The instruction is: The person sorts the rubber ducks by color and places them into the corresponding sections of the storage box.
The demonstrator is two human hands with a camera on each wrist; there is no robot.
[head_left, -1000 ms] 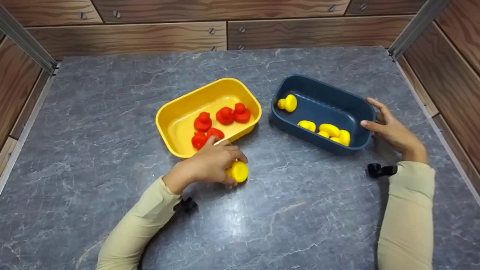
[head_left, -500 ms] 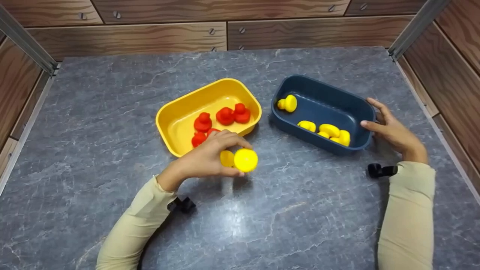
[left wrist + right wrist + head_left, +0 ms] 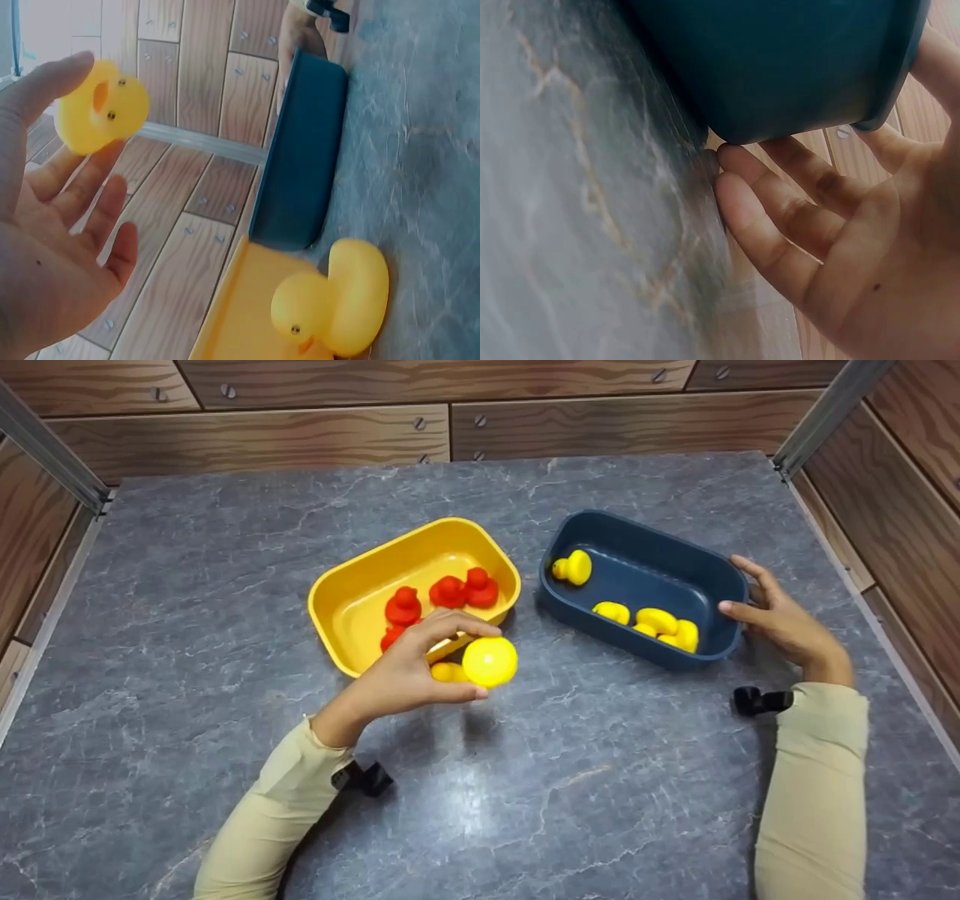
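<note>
My left hand (image 3: 401, 667) pinches a yellow rubber duck (image 3: 490, 661) between thumb and fingertips, raised above the table in front of the yellow bin (image 3: 341, 577). Its flat base faces the head view; in the left wrist view its face shows. A second yellow rubber duck (image 3: 360, 296) lies on the table below this hand, by the yellow bin. My right hand (image 3: 787, 622) holds the right end of the dark blue bin (image 3: 637, 526), thumb over the rim and fingers against the outer wall. Several yellow ducks (image 3: 656, 621) lie in the blue bin.
Several red rubber ducks (image 3: 448, 592) lie in the yellow bin, partly hidden by my left hand. Both bins stand on a grey marbled tabletop (image 3: 585, 780), with a narrow gap between them. Wood-patterned walls (image 3: 300, 435) border the back and sides.
My left hand has lifted the yellow duck off the table and moved slightly away from me, toward the yellow bin's front edge. My right hand has stayed on the blue bin.
</note>
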